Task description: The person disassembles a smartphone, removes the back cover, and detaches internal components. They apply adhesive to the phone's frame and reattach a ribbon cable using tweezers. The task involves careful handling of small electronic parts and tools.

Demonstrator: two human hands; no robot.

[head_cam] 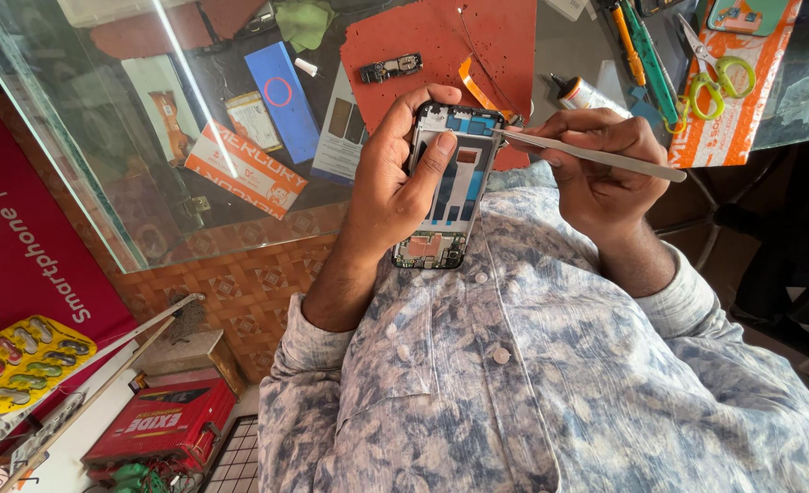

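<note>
Left hand [395,183] grips opened phone [448,187] upright at counter's [560,46] near edge, thumb across frame, apparently steadying it. Right hand [601,164] pinches tweezers [587,155], tip at phone's top corner. Red mat [423,36] behind carries small board [391,68]. Orange card [742,100] at far right under green scissors [710,78]. Blue box [281,96] under glass.

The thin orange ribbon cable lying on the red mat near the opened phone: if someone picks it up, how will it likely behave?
The orange ribbon cable lies curved on the red mat, so it probably flexes and droops when lifted. It looks thin and flat, likely very light and easily creased or torn. Flat as it is, it should slide, not roll, if pushed.
</note>
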